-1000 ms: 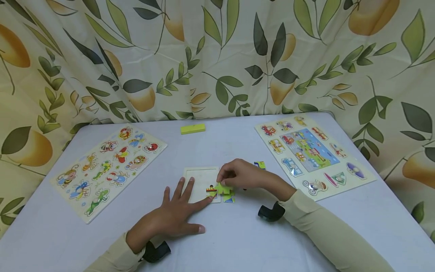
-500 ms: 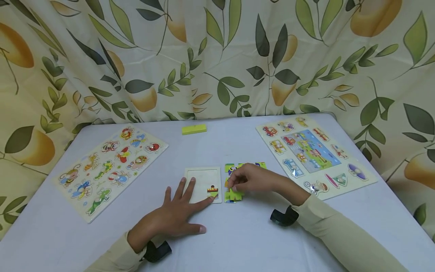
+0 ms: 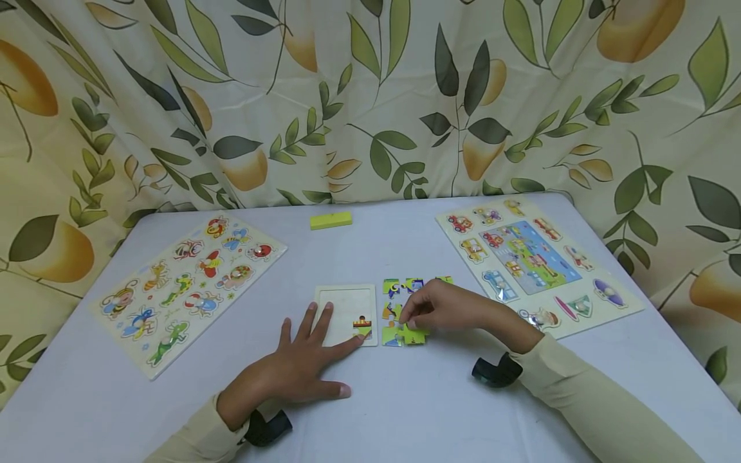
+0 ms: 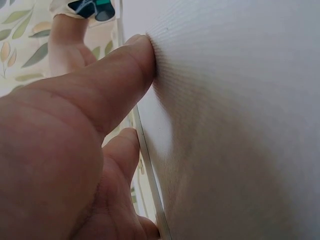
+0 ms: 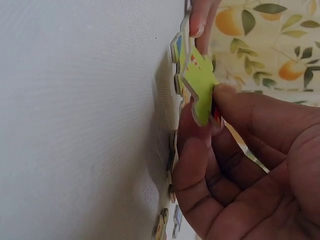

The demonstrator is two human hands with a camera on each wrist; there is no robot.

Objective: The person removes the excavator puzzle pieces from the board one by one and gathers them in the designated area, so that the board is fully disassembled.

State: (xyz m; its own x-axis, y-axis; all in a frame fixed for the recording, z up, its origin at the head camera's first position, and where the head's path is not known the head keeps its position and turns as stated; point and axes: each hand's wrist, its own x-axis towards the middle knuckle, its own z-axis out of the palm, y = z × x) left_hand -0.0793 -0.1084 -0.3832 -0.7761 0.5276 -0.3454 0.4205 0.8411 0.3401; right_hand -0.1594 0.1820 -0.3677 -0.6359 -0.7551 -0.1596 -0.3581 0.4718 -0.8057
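Note:
My left hand [image 3: 301,370] lies with fingers spread, its fingertips on the white puzzle tray [image 3: 344,301] at the table's middle. In that tray's lower right corner sits a puzzle piece [image 3: 362,323] with a red and brown print, right by my index fingertip. In the left wrist view, my thumb [image 4: 120,70] rests on the cloth beside the tray edge. My right hand [image 3: 442,307] pinches a light green puzzle piece [image 5: 201,82] between thumb and fingers, held tilted just over the table. Several loose puzzle pieces [image 3: 391,310] lie right of the tray, partly hidden by this hand.
An insect picture board [image 3: 197,289] lies at the left, a vehicle picture board [image 3: 529,257] at the right. Toward the back edge is a yellow-green block [image 3: 330,220]. Behind the white-covered table [image 3: 370,411] hangs a leaf-printed curtain [image 3: 370,96].
My right hand has moved right with the green puzzle piece, away from the tray and over the loose pieces, uncovering some of them. The left hand stays in place.

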